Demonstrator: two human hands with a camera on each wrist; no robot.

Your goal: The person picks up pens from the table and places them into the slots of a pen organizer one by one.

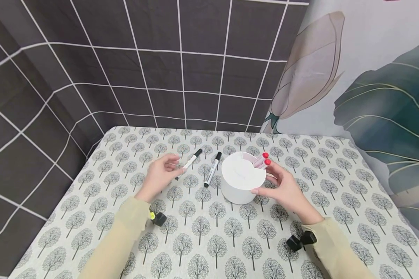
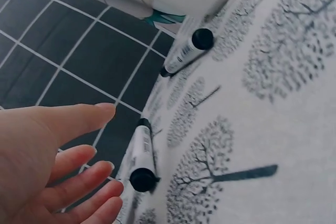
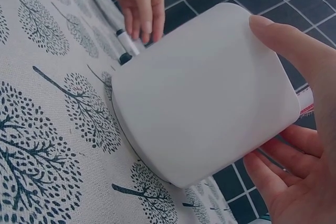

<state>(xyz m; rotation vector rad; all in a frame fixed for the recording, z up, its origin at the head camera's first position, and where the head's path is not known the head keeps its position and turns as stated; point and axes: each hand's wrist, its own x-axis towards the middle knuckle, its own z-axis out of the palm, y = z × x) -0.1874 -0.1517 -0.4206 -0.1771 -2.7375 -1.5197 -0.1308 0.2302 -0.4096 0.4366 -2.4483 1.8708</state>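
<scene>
My left hand hovers beside a white marker with black caps that lies slanted on the cloth. In the left wrist view its thumb and loosely bent fingers stand apart from the marker. A second black-capped marker lies to the right. My right hand holds a white round pen holder by its right side, thumb in front and fingers behind. Two red-ended markers stand tilted in an opening at the holder's right; their lower parts are hidden.
A cloth printed with trees covers the table. Behind it hangs a dark curtain with white grid lines. At the right is a pale curtain with large leaves. Small black cameras sit on both wrists.
</scene>
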